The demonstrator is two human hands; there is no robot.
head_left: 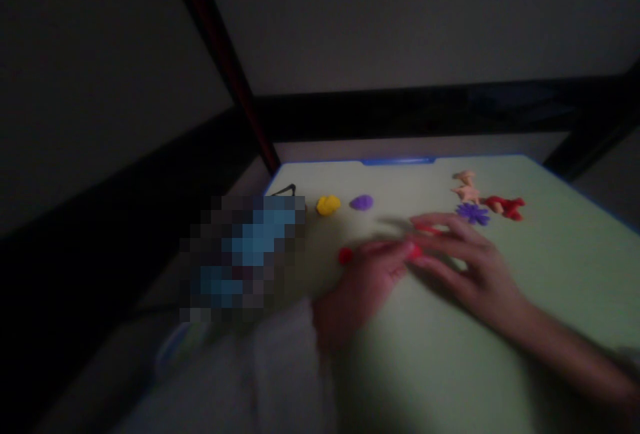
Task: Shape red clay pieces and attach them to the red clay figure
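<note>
**Both hands on a small red pc, mid-table, pinch partly hidden**

My L hand (pixel 373 274) is pinching the red piece (pixel 415 252) btwn thumb & fingers, approx. mid-table. My R hand (pixel 475 261) has its fingers curved round the other side of it; v. blurry, so can't tell if they're gripping or just touching. Another bit of red, the red strip (pixel 427 229), shows along my R fingers; can't say if it's the same pc. A red blob (pixel 345 256) sticks out past my L hand, may be separate.

Risks, my guess: the pc is tiny & mostly covered by fingers, so if L thumb slips while R pulls, it could pop out & roll. If it's soft, squeezing too hard might squash it. Dim light makes misjudging the grip likelier. A careless R knuckle could knock the purple flower shape (pixel 473 213), just beyond, w/ the peach figures (pixel 467 193) & red figure (pixel 510 207) close by.

Room: far side of L hand is tighter, w/ the yellow lump (pixel 328 205) & purple oval (pixel 362 203) there. Most space is on the near side, over the green tabletop (pixel 430 354). Blue edge (pixel 585 195) is well off to the R; pixelated patch (pixel 260 237) hides the L side.
</note>
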